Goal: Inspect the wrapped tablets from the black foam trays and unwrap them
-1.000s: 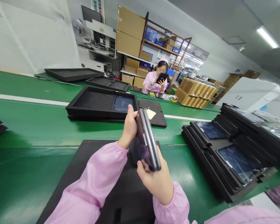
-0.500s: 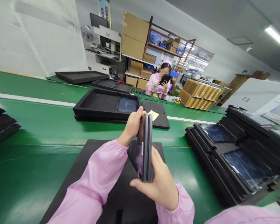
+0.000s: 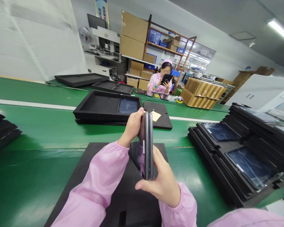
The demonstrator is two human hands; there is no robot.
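Two tablets (image 3: 147, 146) stand on edge, face against back, held between my hands above a black foam board (image 3: 104, 189). My left hand (image 3: 134, 126) grips their far upper end, its fingers hidden behind them. Around the near lower right side is my right hand (image 3: 164, 179), with its thumb stretched out under the bottom corner and its fingers along the right face. The left tablet has a glossy dark screen and a small white label near its edge.
A black foam tray (image 3: 97, 108) holding one tablet lies ahead, beside a foam lid (image 3: 162, 121) with a yellow note (image 3: 155, 116). Stacked foam trays with tablets (image 3: 251, 167) stand at right; more foam (image 3: 3, 130) at left. Across the bench a co-worker (image 3: 159, 80) holds a tablet.
The tablets stay upright in both hands, with only a slight shift in the picture. My right thumb sits a little further right and higher. The view has moved slightly.
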